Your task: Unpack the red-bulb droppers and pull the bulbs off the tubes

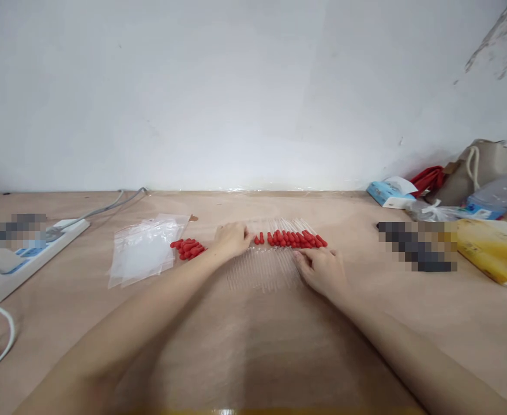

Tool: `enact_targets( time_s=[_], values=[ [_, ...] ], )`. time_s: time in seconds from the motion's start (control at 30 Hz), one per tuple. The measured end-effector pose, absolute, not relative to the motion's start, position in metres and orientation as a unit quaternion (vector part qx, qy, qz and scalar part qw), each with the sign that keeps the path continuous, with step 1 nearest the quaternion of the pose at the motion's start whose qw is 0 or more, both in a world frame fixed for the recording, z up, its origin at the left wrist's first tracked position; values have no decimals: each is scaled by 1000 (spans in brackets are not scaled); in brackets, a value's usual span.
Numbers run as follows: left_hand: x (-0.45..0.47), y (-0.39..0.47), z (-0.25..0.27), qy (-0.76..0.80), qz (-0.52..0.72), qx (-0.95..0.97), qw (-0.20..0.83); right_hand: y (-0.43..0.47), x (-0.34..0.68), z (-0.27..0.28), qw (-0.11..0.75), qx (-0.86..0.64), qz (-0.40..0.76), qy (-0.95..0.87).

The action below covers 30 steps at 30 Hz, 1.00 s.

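Thin clear tubes (pixel 257 274) lie side by side on the table in a near row. A second bunch of clear tubes (pixel 294 225) lies just behind. Between them runs a row of small red rubber bulbs (pixel 294 238), with two set slightly apart at its left. My left hand (pixel 232 238) is closed at the left end of this row, fingertips beside those two bulbs; what it holds, if anything, is hidden. At the row's right end, my right hand (pixel 325 270) has its fingers curled and thumb against the tube ends; its grip is unclear. A loose pile of red bulbs (pixel 187 249) sits left of my left wrist.
Clear zip bags (pixel 143 251) lie left of the pile. A white power strip (pixel 32 262) with cables stands at far left. On the right are a blue tissue pack (pixel 389 193), a plastic bottle (pixel 502 193), a yellow pack (pixel 487 245) and a blurred-out dark object (pixel 413 245).
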<state>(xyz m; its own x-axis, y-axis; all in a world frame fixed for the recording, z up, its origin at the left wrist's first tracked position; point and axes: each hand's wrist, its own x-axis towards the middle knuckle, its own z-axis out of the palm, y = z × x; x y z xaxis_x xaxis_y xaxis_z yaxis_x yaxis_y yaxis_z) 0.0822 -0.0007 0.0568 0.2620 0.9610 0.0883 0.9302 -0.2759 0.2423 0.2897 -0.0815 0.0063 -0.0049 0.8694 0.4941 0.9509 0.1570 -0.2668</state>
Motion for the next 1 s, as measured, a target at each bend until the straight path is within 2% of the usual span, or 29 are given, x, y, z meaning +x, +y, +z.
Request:
enact_targets(
  time_s=[0.13, 0.57, 0.73, 0.83, 0.93, 1.0],
  values=[
    [97, 20, 54, 652, 75, 748, 99, -86, 287, 2, 266, -670, -31, -693],
    [108, 35, 48, 673, 47, 720, 164, -92, 282, -2, 315, -663, 51, -677],
    [93, 20, 58, 639, 128, 748, 126, -90, 292, -4, 355, -657, 42, -664],
    [72, -7, 54, 595, 192, 775, 89, -87, 297, -6, 428, -622, 6, -656],
    [49, -42, 36, 462, 286, 838, 41, -89, 297, -5, 491, -555, -33, -671],
    [37, -62, 22, 391, 322, 862, -11, -94, 294, -1, 487, -505, -52, -711]
  ],
)
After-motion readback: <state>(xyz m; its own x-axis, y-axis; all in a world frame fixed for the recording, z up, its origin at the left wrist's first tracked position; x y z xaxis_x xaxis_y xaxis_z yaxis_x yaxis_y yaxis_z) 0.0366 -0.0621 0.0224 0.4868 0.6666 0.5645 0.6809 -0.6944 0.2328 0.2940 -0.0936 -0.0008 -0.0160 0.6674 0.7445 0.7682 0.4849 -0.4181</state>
